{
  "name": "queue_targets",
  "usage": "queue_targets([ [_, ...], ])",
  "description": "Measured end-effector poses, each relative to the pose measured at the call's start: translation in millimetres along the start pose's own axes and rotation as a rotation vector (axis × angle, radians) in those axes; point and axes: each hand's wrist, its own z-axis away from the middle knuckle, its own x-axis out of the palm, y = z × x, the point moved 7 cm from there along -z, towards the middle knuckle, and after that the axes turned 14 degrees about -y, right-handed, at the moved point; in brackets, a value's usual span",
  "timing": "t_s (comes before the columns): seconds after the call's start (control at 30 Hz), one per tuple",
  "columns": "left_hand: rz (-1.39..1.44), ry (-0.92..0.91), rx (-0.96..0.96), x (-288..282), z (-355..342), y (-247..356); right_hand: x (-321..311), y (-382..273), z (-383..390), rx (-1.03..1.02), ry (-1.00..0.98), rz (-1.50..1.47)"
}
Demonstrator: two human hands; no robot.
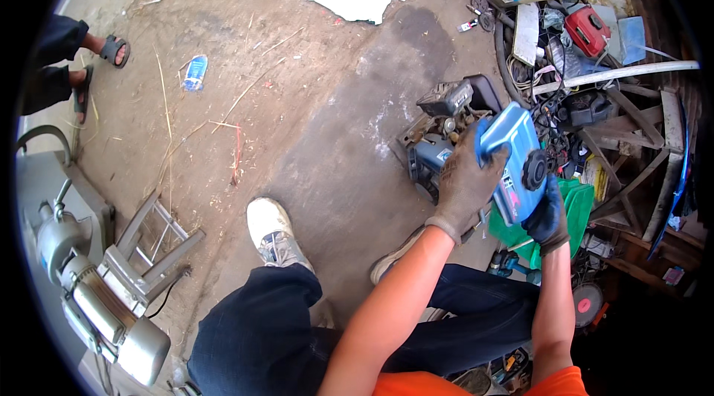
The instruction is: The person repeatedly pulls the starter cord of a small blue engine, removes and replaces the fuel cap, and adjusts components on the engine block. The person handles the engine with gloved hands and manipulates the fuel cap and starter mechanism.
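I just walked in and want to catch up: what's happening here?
The person's gloved left hand grips the left side of a blue tank with a black cap, and the gloved right hand holds its lower right edge. A small engine stands on the ground to the left, partly hidden by the left hand. Whether tank and engine touch can't be told. Another person's sandaled feet show at far left.
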Motion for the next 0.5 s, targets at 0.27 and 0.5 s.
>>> queue_targets([
  [0.27,0.258,0.068,0.223,24,34,-24,-16,-4,-1,-0.239,0.087,0.105],
  [0.5,0.182,0.061,0.247,37,87,12,-9,-22,14,-0.243,-0.04,0.254],
])
